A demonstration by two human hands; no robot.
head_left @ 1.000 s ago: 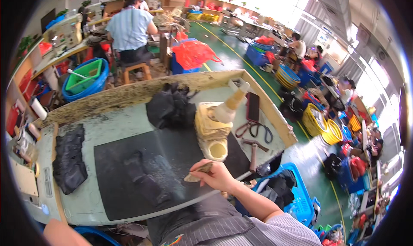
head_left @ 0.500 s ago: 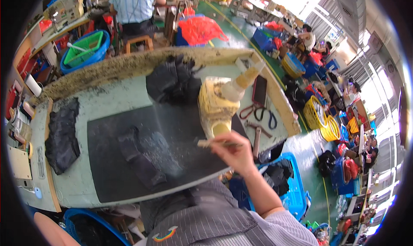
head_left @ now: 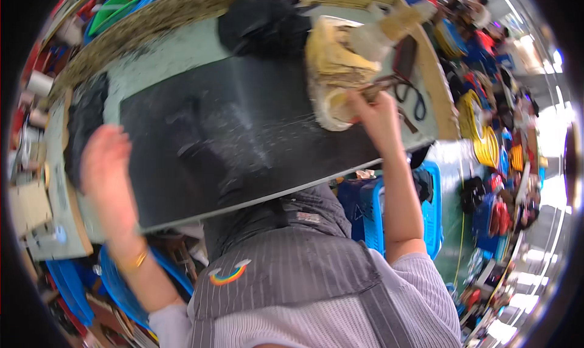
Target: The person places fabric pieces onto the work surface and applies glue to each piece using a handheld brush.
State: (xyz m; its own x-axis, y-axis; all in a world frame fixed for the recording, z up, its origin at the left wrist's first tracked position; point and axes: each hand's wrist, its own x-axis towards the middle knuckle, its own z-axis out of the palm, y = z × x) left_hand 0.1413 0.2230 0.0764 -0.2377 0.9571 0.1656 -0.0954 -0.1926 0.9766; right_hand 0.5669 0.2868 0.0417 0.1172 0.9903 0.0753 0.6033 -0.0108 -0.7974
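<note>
My right hand [head_left: 378,114] is pinched around a small brush [head_left: 372,90], at the round mouth of a yellowish, crusted glue pot [head_left: 339,59]. The brush's tip is hard to make out there. Over the table's left end hangs my left hand [head_left: 108,168], blurred, its fingers stretched out and nothing visible in them. Beside its fingers lies a stack of black fabric pieces [head_left: 90,108]. A dark strip of fabric [head_left: 204,156] rests on the black mat [head_left: 158,105], blurred and hard to tell from it. A whitish smear marks the mat's middle.
A black heap of fabric [head_left: 263,23] sits behind the mat, against the table's raised wooden rim [head_left: 176,12]. Scissors [head_left: 413,102] and a dark flat case [head_left: 405,56] lie right of the pot. Blue baskets [head_left: 431,205] stand below the front edge; yellow baskets [head_left: 471,120] are farther right.
My right hand has brought the brush from over the mat to the pot's mouth. My left hand has risen from the lower left to the fabric stack. The view has tilted down.
</note>
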